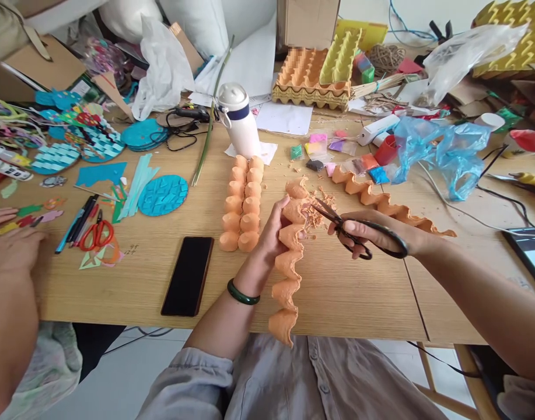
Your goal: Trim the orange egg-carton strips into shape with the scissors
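Note:
My left hand is closed around the upper part of an orange egg carton strip, which hangs down past the table's front edge. In my right hand is a pair of black scissors, fingers through the handles. The blade tips are at the strip's upper right edge, beside my left fingers. Small orange carton scraps lie in a heap behind the blades. Left of the strip lie two orange cup rows side by side. Another orange strip rests behind my right hand.
A black phone lies left of my forearm. A white bottle stands behind the cup rows. Red-handled scissors and pens lie left, near another person's hands. Egg trays and blue plastic bags are farther back.

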The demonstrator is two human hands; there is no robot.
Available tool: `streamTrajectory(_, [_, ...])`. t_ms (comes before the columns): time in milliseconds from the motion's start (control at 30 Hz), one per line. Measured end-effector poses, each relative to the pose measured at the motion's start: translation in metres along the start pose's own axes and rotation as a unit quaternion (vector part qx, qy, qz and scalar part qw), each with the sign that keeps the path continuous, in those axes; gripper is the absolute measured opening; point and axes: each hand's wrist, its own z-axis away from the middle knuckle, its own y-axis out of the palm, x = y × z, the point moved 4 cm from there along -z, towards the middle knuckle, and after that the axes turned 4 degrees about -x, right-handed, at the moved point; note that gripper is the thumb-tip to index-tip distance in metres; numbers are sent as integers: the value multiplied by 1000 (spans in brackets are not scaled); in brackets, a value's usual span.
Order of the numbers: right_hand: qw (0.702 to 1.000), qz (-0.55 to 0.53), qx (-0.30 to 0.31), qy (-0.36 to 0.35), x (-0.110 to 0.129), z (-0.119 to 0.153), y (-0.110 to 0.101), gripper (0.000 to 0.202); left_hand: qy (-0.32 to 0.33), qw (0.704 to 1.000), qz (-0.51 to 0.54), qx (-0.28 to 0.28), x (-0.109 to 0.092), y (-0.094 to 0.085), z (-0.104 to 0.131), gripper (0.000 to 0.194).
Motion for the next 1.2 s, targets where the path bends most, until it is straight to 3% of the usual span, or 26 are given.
streamTrajectory(167, [970,-197,37,138,-3,1,14,71,43,998,-12,-48,-5,-2,1,34])
streamTrajectory(267, [945,-281,101,137,2,-5,20,69,79,995,-25,-59,-6,-3,-1,32])
streamTrajectory(433, [933,-314,140,109,16,-16,27,65,145,988,-23,-55,-6,0,-3,23])
streamTrajectory(667, [947,-294,82,104,31,-26,36,64,160,985,-29,-51,-4,2,-3,27])
streamTrajectory(900, [955,-264,43,127,27,-32,28,64,193,979,-49,-40,-2,0,-4,31])
streamTrajectory(1033, [914,-369,99,137,21,-35,29,65,207,976,-62,-20,-1,2,-2,30])
streamTrajectory(1200, [850,-500,144,77,12,-40,35,62,193,978,-67,-29,0,1,-3,29])
